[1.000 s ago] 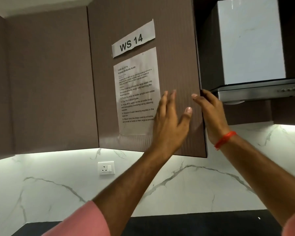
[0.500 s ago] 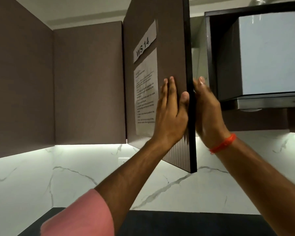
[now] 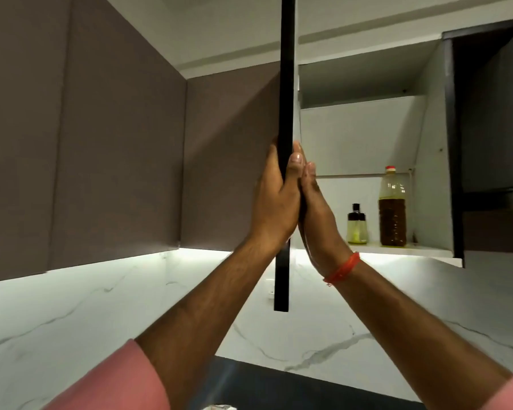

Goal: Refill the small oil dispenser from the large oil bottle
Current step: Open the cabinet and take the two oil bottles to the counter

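Note:
The wall cabinet door [image 3: 286,84] stands edge-on to me, swung wide. My left hand [image 3: 276,199] grips its edge, thumb wrapped over the front. My right hand [image 3: 316,211] lies flat against the door's inner side, fingers straight. Inside the cabinet, on the bottom shelf [image 3: 403,249], stands the large oil bottle [image 3: 393,208], clear plastic with dark amber oil and a red cap. Left of it stands the small oil dispenser [image 3: 357,224], clear with a black top and a little pale yellow oil. Both bottles are apart from my hands.
Closed brown cabinets [image 3: 101,143] fill the left. A dark range hood [image 3: 492,128] hangs right of the open cabinet. White marble backsplash [image 3: 367,306] runs below, with a wall socket partly hidden behind the door. A dark countertop [image 3: 279,383] lies at the bottom.
The door has swung from nearly shut to fully edge-on, and both hands moved with it. The cabinet interior with the two bottles has come into view.

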`<state>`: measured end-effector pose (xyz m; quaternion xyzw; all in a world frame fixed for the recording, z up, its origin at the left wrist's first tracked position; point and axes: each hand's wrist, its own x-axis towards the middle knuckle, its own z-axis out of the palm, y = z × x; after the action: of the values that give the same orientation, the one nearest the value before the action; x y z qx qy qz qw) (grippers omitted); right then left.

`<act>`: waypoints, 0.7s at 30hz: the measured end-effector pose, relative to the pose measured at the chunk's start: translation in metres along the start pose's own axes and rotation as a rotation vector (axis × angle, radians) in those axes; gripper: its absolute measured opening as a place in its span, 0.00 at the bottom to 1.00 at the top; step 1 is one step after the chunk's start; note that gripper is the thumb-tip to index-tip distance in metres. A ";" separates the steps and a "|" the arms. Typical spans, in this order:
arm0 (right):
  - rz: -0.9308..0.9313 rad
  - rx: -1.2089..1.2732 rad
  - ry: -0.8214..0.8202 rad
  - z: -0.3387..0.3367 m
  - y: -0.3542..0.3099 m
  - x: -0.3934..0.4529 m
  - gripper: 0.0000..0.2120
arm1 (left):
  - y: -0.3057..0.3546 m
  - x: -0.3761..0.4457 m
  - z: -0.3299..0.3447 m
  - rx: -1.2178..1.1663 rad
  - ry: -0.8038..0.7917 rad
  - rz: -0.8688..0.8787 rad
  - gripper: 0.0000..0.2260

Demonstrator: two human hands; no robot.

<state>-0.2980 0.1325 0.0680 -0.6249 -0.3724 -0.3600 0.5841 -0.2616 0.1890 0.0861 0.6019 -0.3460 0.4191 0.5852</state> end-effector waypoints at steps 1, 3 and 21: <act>-0.002 -0.011 -0.017 0.010 0.003 0.003 0.24 | -0.003 0.002 -0.013 0.033 0.010 -0.016 0.25; 0.003 -0.028 -0.053 0.032 0.009 0.008 0.24 | -0.009 0.006 -0.039 0.092 0.028 -0.033 0.26; -0.136 -0.229 -0.050 0.121 0.067 0.038 0.27 | -0.061 0.014 -0.131 0.337 0.150 -0.015 0.24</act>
<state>-0.2193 0.2524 0.0640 -0.6696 -0.3848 -0.4233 0.4737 -0.2134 0.3245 0.0689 0.6610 -0.2217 0.5103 0.5034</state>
